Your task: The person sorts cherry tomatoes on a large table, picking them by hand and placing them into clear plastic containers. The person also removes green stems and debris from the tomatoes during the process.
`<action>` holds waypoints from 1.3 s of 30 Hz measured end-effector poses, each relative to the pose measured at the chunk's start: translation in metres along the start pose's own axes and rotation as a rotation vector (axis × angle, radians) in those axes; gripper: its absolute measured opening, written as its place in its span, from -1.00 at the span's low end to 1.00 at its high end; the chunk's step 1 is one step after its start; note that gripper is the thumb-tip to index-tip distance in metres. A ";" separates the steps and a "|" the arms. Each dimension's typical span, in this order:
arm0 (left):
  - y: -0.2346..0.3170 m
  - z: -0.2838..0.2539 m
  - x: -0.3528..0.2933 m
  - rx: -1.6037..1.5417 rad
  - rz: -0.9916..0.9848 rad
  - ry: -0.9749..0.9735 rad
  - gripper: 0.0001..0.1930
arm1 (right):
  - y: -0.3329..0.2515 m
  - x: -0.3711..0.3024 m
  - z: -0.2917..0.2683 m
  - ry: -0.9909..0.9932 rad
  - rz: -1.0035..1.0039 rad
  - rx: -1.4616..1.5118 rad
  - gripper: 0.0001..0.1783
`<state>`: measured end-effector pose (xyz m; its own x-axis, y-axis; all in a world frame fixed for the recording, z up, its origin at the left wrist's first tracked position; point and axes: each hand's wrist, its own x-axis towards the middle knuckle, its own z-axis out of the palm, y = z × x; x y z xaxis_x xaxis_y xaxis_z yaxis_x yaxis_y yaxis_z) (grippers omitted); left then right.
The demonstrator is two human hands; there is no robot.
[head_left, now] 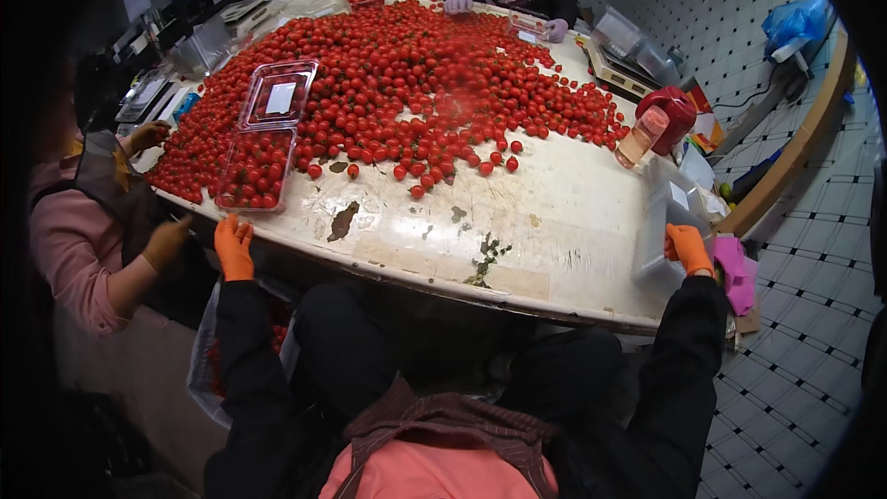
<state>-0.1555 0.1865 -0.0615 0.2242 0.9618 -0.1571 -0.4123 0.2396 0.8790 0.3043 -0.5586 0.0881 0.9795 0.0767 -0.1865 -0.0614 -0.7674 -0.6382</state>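
My left hand [234,248], in an orange glove, is at the table's near edge with its fingers stretched out and nothing seen in them. Just beyond it lies a clear plastic clamshell box [254,171], its base filled with cherry tomatoes and its labelled lid [280,95] folded back. My right hand [688,249], gloved in orange too, has its fingers bent over the edge of the clear plastic containers [652,245] at the table's right end. A broad heap of red cherry tomatoes [397,74] covers the far and left parts of the table.
Co-workers' gloved hands [164,242] [457,2] are at the left and far sides. A pink-capped bottle [641,137], a red rounded object [666,118] and a scale [617,72] stand at the right. A lined bin [205,351] with tomatoes sits below my left arm.
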 end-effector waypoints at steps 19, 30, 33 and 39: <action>-0.044 0.230 -0.196 0.783 0.405 -0.822 -0.52 | -0.006 -0.024 0.031 0.810 -0.504 -0.369 -0.67; -0.088 0.241 -0.159 1.056 0.872 -0.816 -0.52 | -0.170 -0.090 0.125 0.660 -0.966 -0.410 -0.73; -0.082 0.257 -0.125 1.205 0.966 -0.565 -0.45 | -0.156 -0.064 0.179 0.539 -0.865 -0.549 -0.75; -0.061 0.228 -0.005 1.531 0.751 -0.049 -0.21 | -0.136 -0.054 0.201 0.170 -0.567 -0.680 -0.65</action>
<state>0.0695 0.1369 -0.0119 0.4276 0.7840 0.4500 0.7235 -0.5953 0.3496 0.2210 -0.3300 0.0347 0.8468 0.5042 0.1697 0.5132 -0.8582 -0.0112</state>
